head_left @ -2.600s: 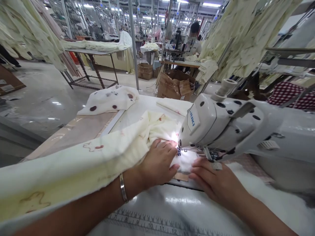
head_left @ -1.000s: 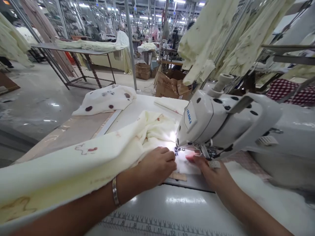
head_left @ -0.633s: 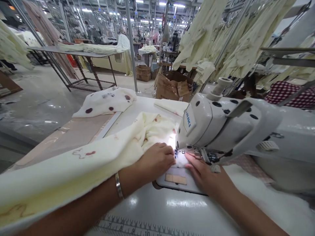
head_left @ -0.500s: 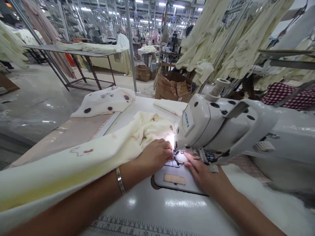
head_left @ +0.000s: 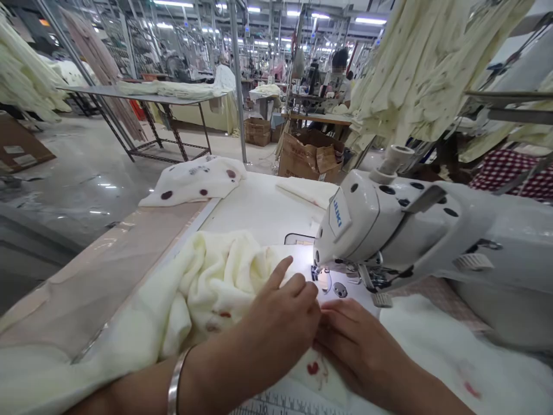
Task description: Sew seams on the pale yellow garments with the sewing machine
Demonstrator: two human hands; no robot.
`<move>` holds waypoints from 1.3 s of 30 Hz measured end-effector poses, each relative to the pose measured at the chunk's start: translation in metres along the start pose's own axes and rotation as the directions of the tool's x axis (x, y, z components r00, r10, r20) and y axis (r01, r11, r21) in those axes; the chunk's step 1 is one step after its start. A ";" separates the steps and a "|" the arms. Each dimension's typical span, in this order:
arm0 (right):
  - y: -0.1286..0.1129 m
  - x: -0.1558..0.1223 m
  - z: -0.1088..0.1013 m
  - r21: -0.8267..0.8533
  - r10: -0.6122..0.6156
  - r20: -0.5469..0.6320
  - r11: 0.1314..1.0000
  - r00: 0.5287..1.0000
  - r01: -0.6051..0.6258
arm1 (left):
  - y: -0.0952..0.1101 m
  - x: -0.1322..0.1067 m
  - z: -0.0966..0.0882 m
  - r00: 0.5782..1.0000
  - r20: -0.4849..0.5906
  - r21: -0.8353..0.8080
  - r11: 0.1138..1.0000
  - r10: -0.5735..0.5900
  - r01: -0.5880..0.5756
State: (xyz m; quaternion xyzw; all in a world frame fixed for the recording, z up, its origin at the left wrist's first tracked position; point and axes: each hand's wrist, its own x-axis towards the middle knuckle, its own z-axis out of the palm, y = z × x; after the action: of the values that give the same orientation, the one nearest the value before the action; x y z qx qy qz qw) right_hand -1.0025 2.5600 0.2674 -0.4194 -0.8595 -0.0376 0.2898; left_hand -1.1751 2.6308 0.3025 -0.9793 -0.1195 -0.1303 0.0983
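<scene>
A pale yellow, soft printed fabric (head_left: 228,271) lies bunched on the sewing table, left of the sewing machine (head_left: 367,219). My left hand (head_left: 285,311) pinches its edge just in front of the needle area, index finger raised and the others curled. Close beside it, almost touching, my right hand (head_left: 360,340) has its thumb and fingers closed on the same fabric. A flap with a red print hangs below the two hands. The machine's lamp lights the presser foot (head_left: 317,272), which is apart from my fingers. The exact pinch point is partly hidden by my fingers.
More pale fabric (head_left: 466,346) lies on the right. A spotted white piece (head_left: 194,180) rests at the table's far left. A ruler (head_left: 276,403) runs along the near edge. Behind stand an open cardboard box (head_left: 309,155), hanging garments (head_left: 415,86) and a distant person (head_left: 340,72).
Both hands have moved toward me, away from the needle, and come together. The fabric has been drawn nearer and bunched up, uncovering tabletop behind it. The view has shifted slightly.
</scene>
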 end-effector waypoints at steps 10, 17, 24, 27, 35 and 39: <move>0.006 -0.006 0.008 -0.105 0.048 -0.046 0.993 0.998 -0.052 | -0.045 0.009 0.037 0.998 0.057 -0.260 0.964 -0.032 0.046; 0.009 -0.003 0.004 -0.098 0.031 -0.097 0.994 0.995 -0.041 | -0.056 0.032 0.031 0.977 0.086 -0.153 0.966 -0.195 0.206; 0.013 -0.004 0.000 -0.088 -0.043 -0.137 0.996 0.990 0.031 | -0.106 -0.029 -0.075 0.802 -0.053 0.161 0.788 -0.595 0.595; 0.018 -0.009 0.001 -0.080 -0.033 -0.151 0.997 0.988 0.021 | -0.069 -0.118 -0.105 0.903 0.048 0.348 0.855 -0.427 0.386; -0.012 0.006 0.001 -0.046 -0.104 -0.174 0.994 0.979 0.097 | 0.019 -0.211 -0.142 0.915 0.134 0.141 0.921 -0.381 0.363; -0.111 0.033 0.009 0.513 0.091 0.012 0.854 0.996 -0.085 | 0.034 -0.118 -0.174 0.938 -0.187 -0.088 0.956 -0.292 0.280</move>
State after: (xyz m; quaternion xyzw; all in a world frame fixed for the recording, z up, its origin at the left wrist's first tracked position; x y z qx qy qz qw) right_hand -1.1047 2.5145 0.2972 -0.3656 -0.8165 0.2032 0.3979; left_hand -1.3175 2.5351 0.4289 -0.9361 -0.2464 -0.2436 0.0604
